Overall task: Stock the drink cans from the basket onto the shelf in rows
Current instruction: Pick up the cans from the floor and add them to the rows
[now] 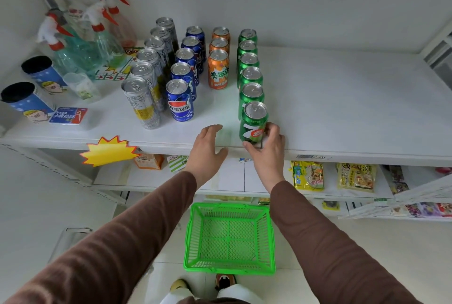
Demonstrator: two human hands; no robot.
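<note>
Basket (230, 264): set on the floor below the shelf edge; no cans are seen in it.
Left hand (208, 149): laid flat on the shelf (342, 108) lip, fingers relaxed, nothing held, likely for steadying.
Right hand (267, 147): wrapped round the front green can (253, 122).
Green can: stood upright at the front edge, long axis vertical, label turned outward, placed to extend its row.
Rows: silver, blue, orange and green are run front to back.

You are looking at a blue can (179, 100) near the shelf's (342, 108) front edge that is showing the Pepsi globe and the characters 百事可乐. The front orange can (218, 69), further back, is carrying 美年达. The green can (253, 121) your right hand (267, 147) is gripping at the front edge is showing a white "7" with a red spot. The other print is reading too small or blurred.
</note>
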